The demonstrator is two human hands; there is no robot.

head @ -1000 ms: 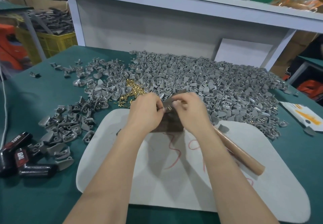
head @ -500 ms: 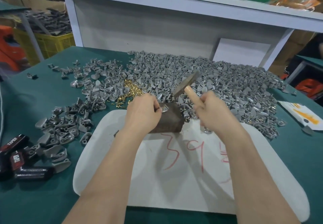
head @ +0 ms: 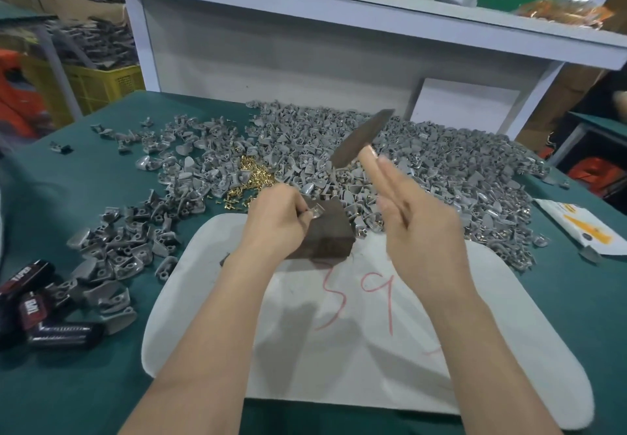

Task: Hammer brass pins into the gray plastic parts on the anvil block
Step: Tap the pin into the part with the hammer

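One hammer (head: 363, 137) raised, right hand (head: 420, 227) grip clamped on it; left hand (head: 276, 221) pinches one gray part (head: 317, 211) on one block (head: 329, 234).

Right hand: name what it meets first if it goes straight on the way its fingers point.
Likely the pile of gray parts beyond the hammer it holds; depth is unclear.

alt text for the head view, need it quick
The right hand holds a hammer raised above a gray part that the left hand pinches on the dark anvil block. The block sits on a white mat, with gray parts and brass pins heaped behind it.
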